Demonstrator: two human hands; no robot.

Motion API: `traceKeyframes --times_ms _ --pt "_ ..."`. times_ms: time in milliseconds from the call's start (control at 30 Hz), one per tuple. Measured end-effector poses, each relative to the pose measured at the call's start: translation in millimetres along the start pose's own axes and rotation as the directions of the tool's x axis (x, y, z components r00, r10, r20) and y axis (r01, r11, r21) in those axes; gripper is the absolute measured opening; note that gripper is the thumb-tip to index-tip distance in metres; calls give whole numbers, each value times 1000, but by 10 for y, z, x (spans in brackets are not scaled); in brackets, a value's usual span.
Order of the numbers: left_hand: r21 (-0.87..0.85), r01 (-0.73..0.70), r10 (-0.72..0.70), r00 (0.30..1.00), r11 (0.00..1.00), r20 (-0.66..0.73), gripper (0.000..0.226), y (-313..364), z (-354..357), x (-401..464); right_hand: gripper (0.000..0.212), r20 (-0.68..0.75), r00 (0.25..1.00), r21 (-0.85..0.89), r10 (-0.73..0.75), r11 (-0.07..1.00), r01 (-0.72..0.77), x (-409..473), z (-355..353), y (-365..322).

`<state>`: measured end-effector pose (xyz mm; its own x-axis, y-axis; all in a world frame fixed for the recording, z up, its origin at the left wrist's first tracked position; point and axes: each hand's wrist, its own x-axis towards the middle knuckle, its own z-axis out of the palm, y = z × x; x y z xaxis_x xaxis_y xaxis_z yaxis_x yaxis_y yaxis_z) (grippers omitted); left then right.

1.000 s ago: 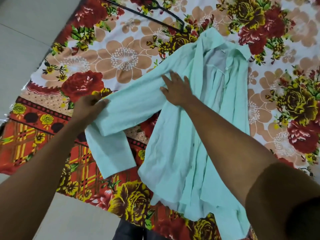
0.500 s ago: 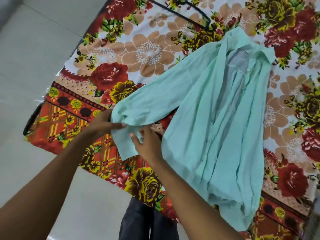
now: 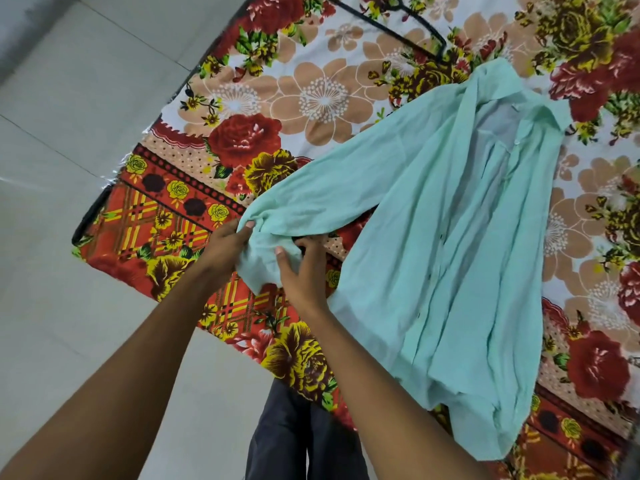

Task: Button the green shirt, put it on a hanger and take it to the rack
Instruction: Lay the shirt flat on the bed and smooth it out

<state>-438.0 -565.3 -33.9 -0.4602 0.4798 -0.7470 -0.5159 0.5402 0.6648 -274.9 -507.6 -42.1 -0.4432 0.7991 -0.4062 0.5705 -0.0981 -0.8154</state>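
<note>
A pale green shirt (image 3: 450,237) lies front-up on a flowered bedsheet (image 3: 311,105), collar toward the far side, its placket unfastened along the middle. One long sleeve stretches toward me on the left. My left hand (image 3: 225,247) grips the cuff end of that sleeve from the left. My right hand (image 3: 301,275) pinches the same cuff from the right, fingers curled into the cloth. A black hanger (image 3: 408,29) rests on the sheet beyond the collar, partly cut off by the top edge.
The bed's near edge runs diagonally from left to lower right, with pale tiled floor (image 3: 86,168) beside it. My dark trousers (image 3: 294,434) show below, close to the bed edge.
My right hand has come off the shirt's front and joined the left at the sleeve cuff. The cuff is now bunched between both hands; the view has shifted left.
</note>
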Motion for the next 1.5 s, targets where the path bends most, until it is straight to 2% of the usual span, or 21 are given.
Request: traceKeyframes --times_ms 67,133,167,267,333,400,433,500,533,667,700,767,900,967,1033,1167,1200,1267,1333,1400,1500 --pt "-90 62 -59 998 994 33 29 24 1 -19 58 107 978 259 178 945 -200 6 -27 -63" --pt "-133 102 -94 993 986 64 28 61 30 -36 50 135 973 293 185 931 -217 24 -50 -97" --pt "-105 86 -84 996 991 21 27 62 45 -23 39 96 981 280 171 941 -191 5 -62 -108" --pt "191 -80 121 969 978 -216 29 32 80 -51 20 -183 982 111 39 994 -19 -164 -104 -233" --pt "382 -230 331 917 895 -223 35 -17 98 -160 22 -236 959 -137 -157 982 127 -277 -113 -283" --pt "429 -261 354 923 865 -153 41 -99 65 -238 34 4 976 -167 -219 962 217 -352 -88 -322" --pt "404 -219 280 955 888 -97 47 -122 40 -272 40 194 963 -100 -185 973 207 -363 -70 -333" --pt "353 -89 87 996 932 21 66 -149 -10 -333 40 483 871 52 -92 996 77 -391 -26 -307" --pt "378 -65 47 997 923 55 67 -165 -43 -348 36 509 858 104 -63 995 11 -399 -5 -258" --pt "467 -137 138 990 873 32 12 -270 -182 -309 24 170 983 63 69 995 -81 -364 49 -109" --pt "437 -134 142 990 890 13 2 -291 -209 -283 23 102 989 51 107 992 -113 -330 65 -82" --pt "280 -60 66 998 958 -12 12 -283 -201 -289 23 60 982 96 178 978 -183 -254 83 -61" --pt "-91 86 -76 991 992 111 21 -200 -150 -338 52 173 957 146 232 955 -258 -173 103 -47" --pt "-173 104 -70 979 980 192 21 -162 -124 -367 56 225 943 170 244 943 -285 -162 93 -74" --pt "-233 105 -49 970 967 237 22 -151 -109 -361 54 191 953 149 235 953 -264 -141 82 -105" --pt "-246 108 -44 967 963 253 18 -73 -102 -356 39 288 911 265 297 889 -374 -114 46 -106" --pt "-228 101 -44 969 969 243 15 -51 -105 -358 30 232 931 279 283 897 -342 -129 29 -94" --pt "-90 18 -4 989 996 150 10 -72 -141 -342 14 -61 978 204 197 962 -181 -186 -16 -62" --pt "204 -115 113 993 972 21 35 -168 -168 -285 18 -262 964 55 44 998 -31 -261 -44 11" --pt "467 -204 236 972 861 -11 48 -283 -106 -281 23 -229 969 -88 -93 993 74 -350 -54 115" --pt "650 -265 413 907 712 -83 41 -466 55 -313 24 -35 987 -233 -156 962 144 -455 -41 320"
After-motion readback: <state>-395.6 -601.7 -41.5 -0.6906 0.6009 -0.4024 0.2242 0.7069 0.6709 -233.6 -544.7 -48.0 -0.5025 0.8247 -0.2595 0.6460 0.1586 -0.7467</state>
